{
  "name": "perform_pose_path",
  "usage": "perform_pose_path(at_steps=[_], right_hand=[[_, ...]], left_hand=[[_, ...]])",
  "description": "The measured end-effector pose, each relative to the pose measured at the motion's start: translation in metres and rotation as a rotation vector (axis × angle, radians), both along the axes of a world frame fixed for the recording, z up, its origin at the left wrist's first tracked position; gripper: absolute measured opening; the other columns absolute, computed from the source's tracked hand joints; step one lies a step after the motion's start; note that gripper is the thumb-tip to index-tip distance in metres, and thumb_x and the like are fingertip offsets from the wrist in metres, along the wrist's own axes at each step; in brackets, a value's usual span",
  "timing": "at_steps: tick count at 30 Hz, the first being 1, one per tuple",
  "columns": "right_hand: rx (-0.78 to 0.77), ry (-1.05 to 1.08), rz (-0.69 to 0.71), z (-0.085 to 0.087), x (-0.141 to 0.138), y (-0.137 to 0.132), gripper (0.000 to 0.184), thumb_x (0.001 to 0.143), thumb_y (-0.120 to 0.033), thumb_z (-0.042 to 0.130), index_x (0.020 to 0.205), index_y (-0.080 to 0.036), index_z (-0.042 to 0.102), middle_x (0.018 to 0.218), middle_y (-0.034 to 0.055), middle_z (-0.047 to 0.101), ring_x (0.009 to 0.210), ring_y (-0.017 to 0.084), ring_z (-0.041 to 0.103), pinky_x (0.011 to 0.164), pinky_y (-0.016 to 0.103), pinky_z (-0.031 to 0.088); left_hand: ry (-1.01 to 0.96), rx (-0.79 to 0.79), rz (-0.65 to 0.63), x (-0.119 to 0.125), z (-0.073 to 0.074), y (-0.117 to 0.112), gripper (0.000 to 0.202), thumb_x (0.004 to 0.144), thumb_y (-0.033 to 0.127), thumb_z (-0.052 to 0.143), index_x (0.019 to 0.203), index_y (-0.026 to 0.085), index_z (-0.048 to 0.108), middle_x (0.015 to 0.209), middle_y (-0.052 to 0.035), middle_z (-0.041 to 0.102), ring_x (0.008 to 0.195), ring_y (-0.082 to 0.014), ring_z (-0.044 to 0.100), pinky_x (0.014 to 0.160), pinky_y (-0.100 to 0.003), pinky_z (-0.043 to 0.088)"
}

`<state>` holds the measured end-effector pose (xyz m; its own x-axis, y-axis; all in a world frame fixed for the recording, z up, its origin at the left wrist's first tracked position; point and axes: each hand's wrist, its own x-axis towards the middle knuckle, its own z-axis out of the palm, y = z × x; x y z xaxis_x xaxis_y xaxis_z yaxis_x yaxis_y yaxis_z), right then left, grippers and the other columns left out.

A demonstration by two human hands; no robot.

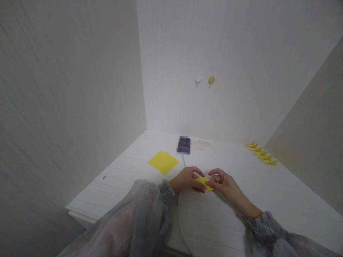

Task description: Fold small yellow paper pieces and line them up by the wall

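Between my two hands is a small folded piece of yellow paper [203, 182], held just above the white table. My left hand [187, 179] grips its left side, thumb on top and fingers curled beneath. The thumb and fingertips of my right hand [223, 182] pinch its right edge. Part of the paper is hidden behind my fingers. To the left of my hands lie flat yellow paper squares [163, 162], slightly fanned at one corner. A row of several folded yellow paper pieces [262, 154] sits at the far right.
A phone-like device with a blurred screen [184, 145] stands at the back, and a pale cable [180, 221] runs from it toward me. A small orange-red bit [104, 177] lies near the left edge. Two round hooks [211, 80] hang on the back wall; walls enclose both sides.
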<state>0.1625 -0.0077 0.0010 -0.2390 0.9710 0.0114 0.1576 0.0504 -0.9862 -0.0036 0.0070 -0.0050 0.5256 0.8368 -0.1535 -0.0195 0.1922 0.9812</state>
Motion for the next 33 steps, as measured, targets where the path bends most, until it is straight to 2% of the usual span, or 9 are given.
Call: perform_pose_path(at_steps=[5,11,13,18,23,27,33], right_hand=[[0.023,0.007,0.049,0.004,0.0,-0.003,0.029,0.064,-0.036,0.06,0.082,-0.018,0.046,0.052,-0.0045,0.054,0.047,0.01,0.05,0.047,0.023,0.037],[0.01,0.072,0.043,0.016,0.001,-0.007,0.037,0.061,-0.042,0.062,0.085,-0.018,0.047,0.057,-0.0022,0.057,0.048,0.011,0.049,0.05,0.024,0.037],[0.01,0.087,0.031,0.017,0.001,-0.008,0.039,0.06,-0.043,0.063,0.086,-0.019,0.047,0.058,-0.0016,0.058,0.049,0.011,0.049,0.051,0.024,0.037],[0.04,0.077,0.018,0.017,0.005,-0.007,0.032,0.062,-0.042,0.062,0.082,-0.017,0.055,0.057,-0.001,0.058,0.048,0.01,0.049,0.052,0.025,0.038],[0.047,0.048,-0.011,0.014,0.008,-0.006,0.02,0.062,-0.034,0.064,0.072,-0.016,0.063,0.062,0.0005,0.061,0.054,0.011,0.05,0.057,0.025,0.04],[0.019,0.085,0.037,0.012,0.006,-0.006,0.021,0.056,-0.029,0.069,0.073,-0.019,0.064,0.072,0.0007,0.064,0.067,0.014,0.056,0.065,0.026,0.042],[0.015,0.076,0.031,0.009,0.003,-0.006,0.016,0.058,-0.026,0.068,0.072,-0.019,0.064,0.069,-0.0005,0.062,0.064,0.012,0.055,0.063,0.024,0.041]], left_hand=[[-0.108,0.007,0.037,0.001,0.003,-0.002,0.046,0.048,0.024,0.073,0.085,0.014,0.047,0.062,-0.0024,0.063,0.054,-0.0134,0.06,0.057,-0.029,0.048],[-0.22,-0.013,0.058,0.004,0.008,-0.003,0.05,0.046,0.02,0.073,0.088,0.015,0.046,0.061,-0.0019,0.063,0.054,-0.0138,0.06,0.058,-0.029,0.049],[-0.246,-0.027,0.048,0.004,0.008,-0.003,0.044,0.049,0.02,0.072,0.086,0.014,0.049,0.064,-0.0032,0.064,0.057,-0.0147,0.061,0.06,-0.029,0.049],[-0.269,-0.06,0.043,0.002,0.007,-0.002,0.023,0.057,0.021,0.066,0.074,0.009,0.058,0.073,-0.0077,0.064,0.062,-0.0147,0.062,0.065,-0.027,0.048],[-0.277,-0.083,0.07,0.001,0.009,-0.001,0.02,0.057,0.018,0.065,0.074,0.008,0.062,0.076,-0.0079,0.064,0.067,-0.0142,0.061,0.068,-0.027,0.047],[-0.268,-0.08,0.067,0.001,0.01,-0.001,0.019,0.057,0.018,0.065,0.074,0.009,0.064,0.073,-0.0065,0.064,0.066,-0.0126,0.06,0.07,-0.026,0.047],[-0.246,-0.069,0.07,0.001,0.009,-0.001,0.024,0.055,0.022,0.067,0.074,0.008,0.064,0.073,-0.0071,0.064,0.065,-0.0124,0.059,0.07,-0.029,0.046]])
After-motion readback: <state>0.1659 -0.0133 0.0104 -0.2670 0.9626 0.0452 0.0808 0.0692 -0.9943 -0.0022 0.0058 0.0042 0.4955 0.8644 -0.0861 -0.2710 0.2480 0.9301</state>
